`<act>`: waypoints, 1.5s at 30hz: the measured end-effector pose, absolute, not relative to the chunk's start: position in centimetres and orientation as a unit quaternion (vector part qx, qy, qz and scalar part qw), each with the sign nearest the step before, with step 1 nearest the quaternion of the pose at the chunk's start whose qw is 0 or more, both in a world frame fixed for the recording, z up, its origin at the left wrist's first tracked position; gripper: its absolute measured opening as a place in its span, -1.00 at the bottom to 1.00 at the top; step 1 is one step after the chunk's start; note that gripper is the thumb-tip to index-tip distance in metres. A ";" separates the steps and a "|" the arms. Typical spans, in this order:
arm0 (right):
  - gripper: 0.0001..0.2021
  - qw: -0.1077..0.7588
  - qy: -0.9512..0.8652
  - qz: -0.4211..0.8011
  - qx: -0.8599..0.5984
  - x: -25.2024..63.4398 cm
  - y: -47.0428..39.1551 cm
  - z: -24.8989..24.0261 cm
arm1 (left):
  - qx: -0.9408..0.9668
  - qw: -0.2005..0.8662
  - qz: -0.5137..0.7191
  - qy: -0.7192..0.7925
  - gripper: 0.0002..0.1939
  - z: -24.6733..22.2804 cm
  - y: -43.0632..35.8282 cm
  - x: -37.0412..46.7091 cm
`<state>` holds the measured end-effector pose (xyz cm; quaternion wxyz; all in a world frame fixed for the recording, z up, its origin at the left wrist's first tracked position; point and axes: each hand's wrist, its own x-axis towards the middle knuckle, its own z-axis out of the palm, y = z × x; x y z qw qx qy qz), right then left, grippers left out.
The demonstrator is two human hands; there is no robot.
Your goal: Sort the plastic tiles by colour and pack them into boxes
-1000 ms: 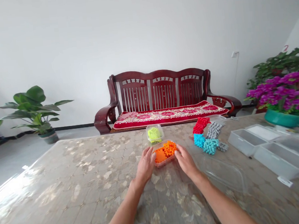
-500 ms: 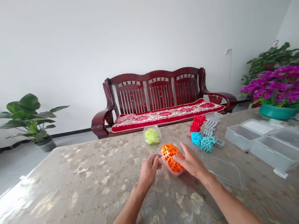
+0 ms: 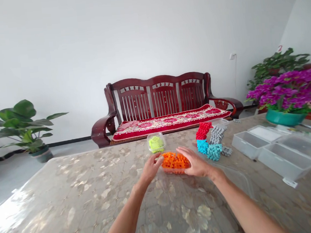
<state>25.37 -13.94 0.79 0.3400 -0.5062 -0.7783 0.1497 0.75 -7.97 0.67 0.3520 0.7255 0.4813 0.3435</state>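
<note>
Orange pieces (image 3: 175,159) fill a clear tub (image 3: 175,171) on the patterned table (image 3: 98,205); left hand (image 3: 150,168) and right hand (image 3: 196,164) grasp its opposite ends. Widest stretch of tabletop: leftward to the edge. Far edge lies just beyond a second tub (image 3: 163,142) of lime pieces (image 3: 156,144). Rightward obstacles: transparent lid (image 3: 239,177) beside right forearm, red, blue and grey block clusters (image 3: 213,152), then translucent boxes (image 3: 283,165).

Home living room is being indicated by sofa (image 3: 163,94) at centre, potted plant (image 3: 37,123) at left, purple flowers (image 3: 291,88) at right.
</note>
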 end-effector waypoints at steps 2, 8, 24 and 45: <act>-0.26 0.397 -0.735 0.160 -0.526 25.3 -14.1 -0.7 | 0.737 0.320 0.338 0.490 -0.45 0.7 -8.1 0.4; -0.40 0.513 -0.655 0.168 -0.528 23.8 -15.2 -4.0 | 0.842 0.214 0.284 0.405 -0.37 2.3 -7.4 0.7; -0.40 0.537 -0.649 0.138 -0.522 23.0 -15.5 -4.0 | 0.911 0.248 0.036 0.327 -0.28 6.4 -2.7 1.5; -0.45 0.552 -0.632 0.138 -0.527 22.9 -15.4 -3.7 | 0.920 0.224 0.054 0.316 -0.41 6.8 -3.7 1.0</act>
